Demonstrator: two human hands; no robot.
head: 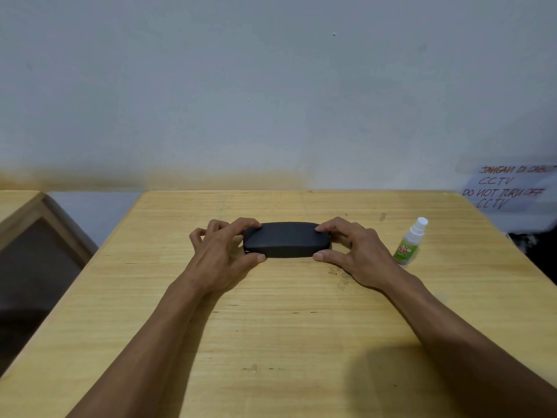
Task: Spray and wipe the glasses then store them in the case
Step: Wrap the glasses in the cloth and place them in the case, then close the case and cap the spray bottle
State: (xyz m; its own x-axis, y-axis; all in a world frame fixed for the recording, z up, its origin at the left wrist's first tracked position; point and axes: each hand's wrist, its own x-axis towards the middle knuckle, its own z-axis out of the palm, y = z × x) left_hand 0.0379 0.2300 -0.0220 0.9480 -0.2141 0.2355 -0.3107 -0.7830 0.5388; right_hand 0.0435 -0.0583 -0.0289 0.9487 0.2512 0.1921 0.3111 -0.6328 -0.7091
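Head: both hands [224,251] [354,251] pinch closed case [286,239]; sign [506,188] reads "DO NOT TURN OFF CCTV".

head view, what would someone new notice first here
First, the black glasses case, shut, at the middle of the wooden table, pinched at its ends by the left hand and the right hand. Next, the small spray bottle standing upright to the right of the right hand. A handwritten CCTV sign hangs on the wall at far right.
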